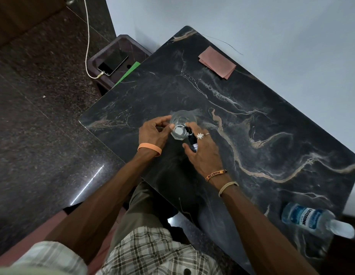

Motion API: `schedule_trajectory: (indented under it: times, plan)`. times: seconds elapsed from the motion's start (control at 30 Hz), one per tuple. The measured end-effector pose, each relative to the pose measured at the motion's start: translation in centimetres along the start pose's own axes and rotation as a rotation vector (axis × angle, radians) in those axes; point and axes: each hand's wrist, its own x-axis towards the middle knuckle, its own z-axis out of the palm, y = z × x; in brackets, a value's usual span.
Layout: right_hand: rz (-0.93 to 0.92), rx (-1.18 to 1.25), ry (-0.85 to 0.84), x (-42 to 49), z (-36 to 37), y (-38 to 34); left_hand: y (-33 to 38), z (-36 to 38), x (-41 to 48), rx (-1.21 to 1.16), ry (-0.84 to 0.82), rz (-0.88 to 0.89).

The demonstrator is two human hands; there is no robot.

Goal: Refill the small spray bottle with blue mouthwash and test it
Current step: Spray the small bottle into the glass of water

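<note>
Early stage, likely. Left hand (152, 133) grips glass (181, 121) mid-desk (252, 92). Right hand (204, 155) holds spray bottle (192, 138) touching the glass. No blue seen in either. Mouthwash (303, 217) well apart, untouched. Refill and test not yet done.

Dim indoor light, a glare streak on the polished floor (87, 183), blurred, bent edges

Small spray bottle (192, 140): dark body, black top, pale band at lower end, tilted, gripped in right hand (203, 153) just beside clear glass (180, 127).
Glass: faceted, upright on table centre, left hand (152, 133) fingers on rim.
Mouthwash bottle (309, 217): clear plastic, blue label, pale cap, near right table corner, well apart; upright or lying unclear.
</note>
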Motion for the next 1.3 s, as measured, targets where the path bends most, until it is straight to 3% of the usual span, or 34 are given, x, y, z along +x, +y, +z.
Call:
schedule_trajectory:
  times: [0.7,0.83,1.17,1.3]
  plan:
    - [0.025,0.155,0.057,0.1,-0.6,-0.2,0.0,-0.1,0.1,0.000,0.011,-0.003]
    - [0.000,0.037,-0.035,0.4,-0.7,0.0,0.2,-0.1,0.1,-0.002,-0.003,-0.011]
    - [-0.059,0.248,0.027,-1.0,-0.2,0.1,-0.2,0.1,-0.8,-0.062,-0.020,0.000]
    - [-0.086,0.301,0.060,-1.5,-0.4,0.2,-1.0,0.3,-2.3,-0.043,0.048,0.016]
